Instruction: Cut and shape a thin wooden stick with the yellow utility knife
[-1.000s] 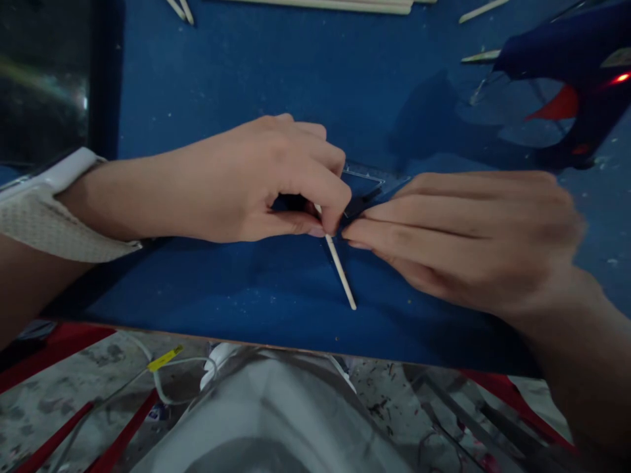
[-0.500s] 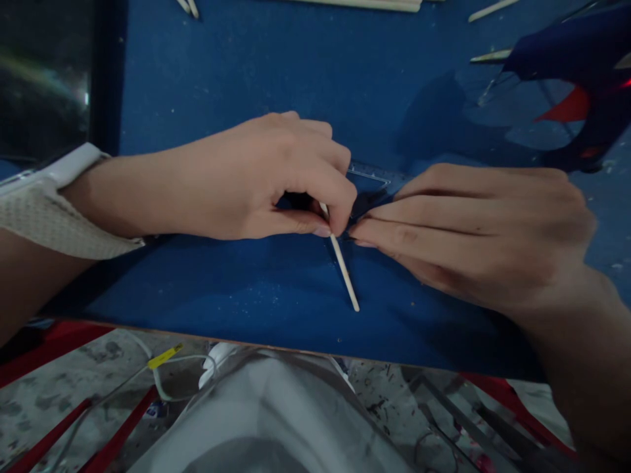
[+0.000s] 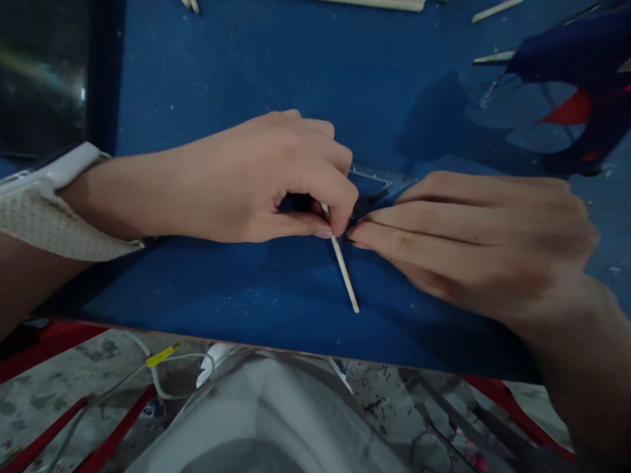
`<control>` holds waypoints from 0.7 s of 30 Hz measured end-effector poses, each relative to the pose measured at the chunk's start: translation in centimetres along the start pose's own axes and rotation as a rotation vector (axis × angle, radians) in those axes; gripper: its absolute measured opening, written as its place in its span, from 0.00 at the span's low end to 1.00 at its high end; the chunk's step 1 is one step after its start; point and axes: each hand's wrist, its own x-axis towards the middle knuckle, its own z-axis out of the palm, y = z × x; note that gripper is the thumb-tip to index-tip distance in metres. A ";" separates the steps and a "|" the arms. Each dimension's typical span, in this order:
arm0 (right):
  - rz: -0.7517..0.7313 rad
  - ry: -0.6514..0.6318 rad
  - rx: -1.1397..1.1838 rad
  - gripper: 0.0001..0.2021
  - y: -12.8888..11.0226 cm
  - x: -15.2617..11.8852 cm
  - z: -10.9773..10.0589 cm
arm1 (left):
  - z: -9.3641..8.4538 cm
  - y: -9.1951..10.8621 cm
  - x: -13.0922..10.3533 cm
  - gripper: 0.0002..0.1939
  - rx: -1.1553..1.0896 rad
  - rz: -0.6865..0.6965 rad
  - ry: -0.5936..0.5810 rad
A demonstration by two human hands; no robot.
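Observation:
My left hand [image 3: 296,174] pinches a thin pale wooden stick [image 3: 346,279] between thumb and forefinger. The stick slants toward the table's front edge, and its upper end is hidden by the fingers. Close beside it, my right hand [image 3: 473,236] is closed, fingertips pressed together. A small dark sliver shows at those fingertips, too little of it to name. A clear ruler [image 3: 372,176] with white markings lies on the table, partly covered by both hands.
On the blue table [image 3: 221,79], a dark glossy panel [image 3: 42,79] lies at the left. A glue gun [image 3: 557,52] with a red trigger stands at the right. More wooden sticks [image 3: 394,4] lie along the far side. The table's front edge [image 3: 266,346] is close to my lap.
Both hands stay almost where they were, with the stick still pinched. My right hand has shifted very slightly toward the front edge.

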 end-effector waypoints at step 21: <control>0.010 -0.070 0.078 0.07 0.8 -0.7 -0.9 | 0.3 -0.2 0.2 0.21 0.038 -0.026 -0.036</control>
